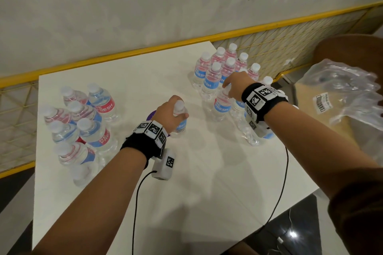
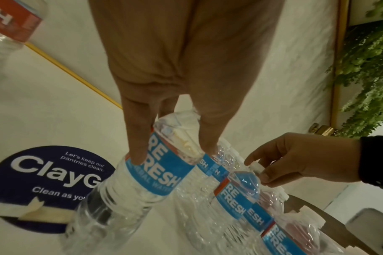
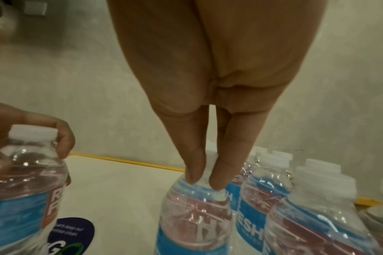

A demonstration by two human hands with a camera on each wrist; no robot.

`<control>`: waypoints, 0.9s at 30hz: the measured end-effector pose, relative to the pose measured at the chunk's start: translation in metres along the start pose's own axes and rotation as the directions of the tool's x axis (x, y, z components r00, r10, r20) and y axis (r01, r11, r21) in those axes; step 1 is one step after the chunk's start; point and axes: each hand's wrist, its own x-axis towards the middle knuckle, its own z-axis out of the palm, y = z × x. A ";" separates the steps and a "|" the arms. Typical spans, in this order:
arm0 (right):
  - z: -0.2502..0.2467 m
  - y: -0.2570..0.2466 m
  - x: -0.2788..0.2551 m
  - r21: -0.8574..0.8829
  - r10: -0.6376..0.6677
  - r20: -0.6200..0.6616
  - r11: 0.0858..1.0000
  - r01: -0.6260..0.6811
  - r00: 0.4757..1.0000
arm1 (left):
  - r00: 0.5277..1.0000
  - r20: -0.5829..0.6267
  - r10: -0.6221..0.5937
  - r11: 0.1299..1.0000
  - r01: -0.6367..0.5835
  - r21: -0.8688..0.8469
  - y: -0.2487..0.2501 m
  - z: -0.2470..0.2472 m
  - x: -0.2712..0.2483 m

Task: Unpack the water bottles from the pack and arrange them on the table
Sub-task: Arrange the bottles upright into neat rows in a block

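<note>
Both hands grasping bottles by their tops.
Left hand [image 1: 169,113] grips centre bottle [image 1: 179,119]; right hand [image 1: 235,86] pinches cap amid crowded cluster [image 1: 226,70], so knocking neighbours over seems likely.

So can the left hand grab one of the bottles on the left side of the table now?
Probably not yet. The left hand already grips a bottle in mid-table. The left group of bottles stands nearby with nothing between, so once it lets go, likely yes.

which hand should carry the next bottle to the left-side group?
Left, probably. The left hand already grips a bottle standing mid-table beside the purple sticker, nearer the left group of bottles. The right hand only pinches the cap of a bottle in the right cluster, farther away.
</note>
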 end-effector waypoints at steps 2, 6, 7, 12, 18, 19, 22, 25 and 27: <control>0.000 0.001 0.005 0.005 0.001 -0.032 1.000 -0.001 0.999 | 1.000 0.004 0.001 1.000 -0.001 0.003 0.000 0.001 0.002; 0.001 0.000 0.016 0.038 0.023 -0.061 0.999 -0.021 0.998 | 1.000 -0.017 0.011 1.000 -0.011 -0.006 -0.001 0.004 0.001; 0.001 -0.001 0.017 0.037 0.029 -0.064 0.999 -0.027 0.998 | 1.000 -0.022 0.015 1.000 -0.016 -0.005 -0.002 0.004 0.001; -0.002 -0.001 0.025 0.027 0.078 -0.080 0.997 -0.076 0.994 | 0.999 -0.029 0.034 0.999 -0.034 0.007 -0.003 0.005 0.000; 0.003 0.001 0.031 0.062 0.094 -0.128 0.994 -0.087 0.987 | 0.998 -0.035 0.043 0.999 -0.043 0.005 -0.006 0.006 0.002; 0.004 0.001 0.031 0.073 0.097 -0.134 0.993 -0.088 0.986 | 0.998 -0.039 0.047 0.999 -0.048 -0.003 -0.006 0.006 0.002; 0.006 0.002 0.032 0.125 0.107 -0.154 0.988 -0.088 0.982 | 0.998 -0.051 0.036 0.999 -0.037 -0.027 -0.008 0.008 0.001; 0.011 0.003 0.031 0.144 0.120 -0.160 0.985 -0.097 0.980 | 1.000 0.013 -0.020 0.999 0.021 -0.048 -0.009 0.005 0.001; 0.015 0.000 0.027 0.114 0.139 -0.175 0.986 -0.120 0.975 | 0.994 0.089 -0.057 0.998 0.061 -0.034 -0.010 -0.008 0.002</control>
